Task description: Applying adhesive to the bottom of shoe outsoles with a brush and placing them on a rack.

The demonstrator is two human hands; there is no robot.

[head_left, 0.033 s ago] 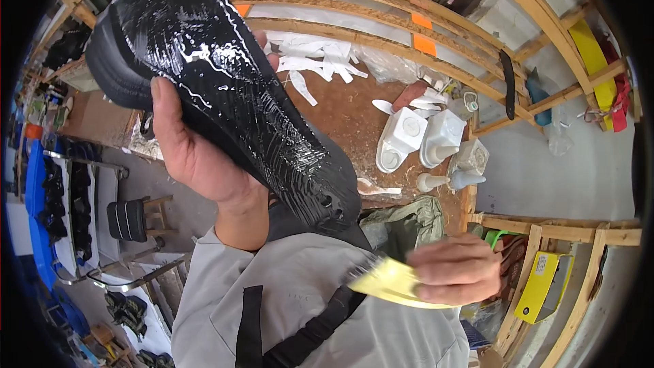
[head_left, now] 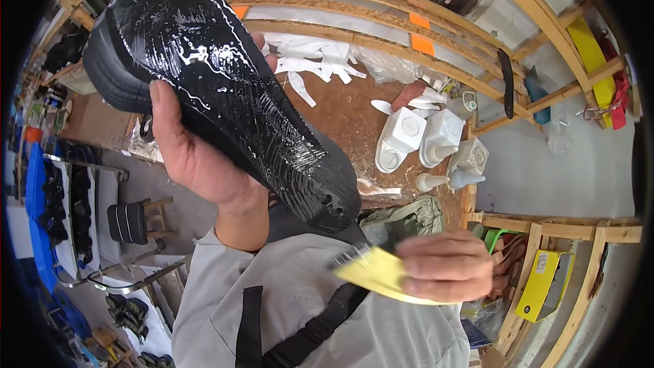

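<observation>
In the head view, grips a black shoe-shaped piece (head_left: 225, 75) in the left hand (head_left: 204, 163), glossy face toward the camera, almost as before. Holds a yellow spreader (head_left: 375, 277) in the right hand (head_left: 446, 266), shifted slightly leftward since the earlier frame; appears pinched between thumb and fingers, though too blurred to be sure. Works before a brown worktop (head_left: 340, 109), with wooden rails (head_left: 313, 28) beyond. Counts two white containers (head_left: 400, 140) beyond the right hand, four orange tags (head_left: 423, 45) farther off, one black-backed chair (head_left: 127, 223) left of the left hand.
</observation>
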